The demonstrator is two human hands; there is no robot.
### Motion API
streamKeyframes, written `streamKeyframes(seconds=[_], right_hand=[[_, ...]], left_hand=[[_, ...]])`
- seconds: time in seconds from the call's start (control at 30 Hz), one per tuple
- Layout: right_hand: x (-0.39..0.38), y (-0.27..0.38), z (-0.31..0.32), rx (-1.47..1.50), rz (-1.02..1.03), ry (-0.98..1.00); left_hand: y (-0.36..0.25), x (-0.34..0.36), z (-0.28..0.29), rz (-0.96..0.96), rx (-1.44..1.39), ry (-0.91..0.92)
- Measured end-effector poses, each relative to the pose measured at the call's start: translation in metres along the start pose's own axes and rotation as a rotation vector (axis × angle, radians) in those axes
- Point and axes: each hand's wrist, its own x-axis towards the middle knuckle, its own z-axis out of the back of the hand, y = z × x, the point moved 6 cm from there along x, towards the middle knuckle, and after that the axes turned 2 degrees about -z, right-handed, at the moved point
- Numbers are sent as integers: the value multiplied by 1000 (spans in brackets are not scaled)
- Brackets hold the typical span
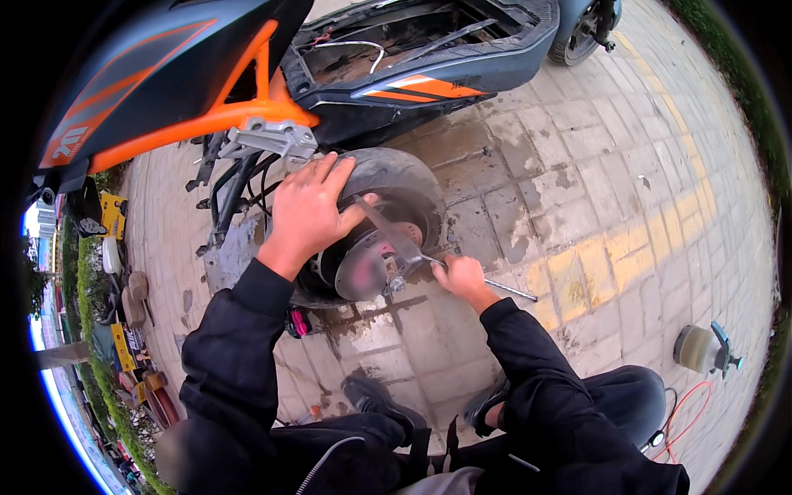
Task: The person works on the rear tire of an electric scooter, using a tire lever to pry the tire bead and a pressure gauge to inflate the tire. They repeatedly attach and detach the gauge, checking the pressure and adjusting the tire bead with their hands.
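A wheel lies on the paving in front of me, its black tyre [412, 177] wet and dirty around a dark rim. My left hand [309, 206] rests on the near-left part of the tyre, fingers apart, the thumb reaching toward a flat grey metal strip [388, 227]. That strip crosses the rim and is blurred. My right hand [462, 276] is closed around a thin metal rod [516, 290], which sticks out to the right. Whether rod and strip are one piece I cannot tell. A blurred round hub part [360, 272] sits at the wheel's near side.
An orange and dark-grey scooter body [437, 87] with its deck opened stands beyond the wheel. A silver bracket [272, 139] hangs from its orange frame. A pump sprayer bottle [701, 348] and a red hose [685, 412] lie right. A pink-and-black item [297, 323] sits beside the tyre.
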Motion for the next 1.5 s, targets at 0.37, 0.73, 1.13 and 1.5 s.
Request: streamKeyframes(seconds=[0.37,0.73,1.13,1.5], right_hand=[[-9,4,5,-13,-34,-31],[0,23,19,-359,-459,158],[13,27,26,-374,-448,417],[34,285,317,508,-312,840]], left_hand=[[9,-5,9,36,-154,-118],[19,-4,4,25,-258,-188],[21,-1,8,141,-356,-144],[36,-3,15,168,-344,-84]])
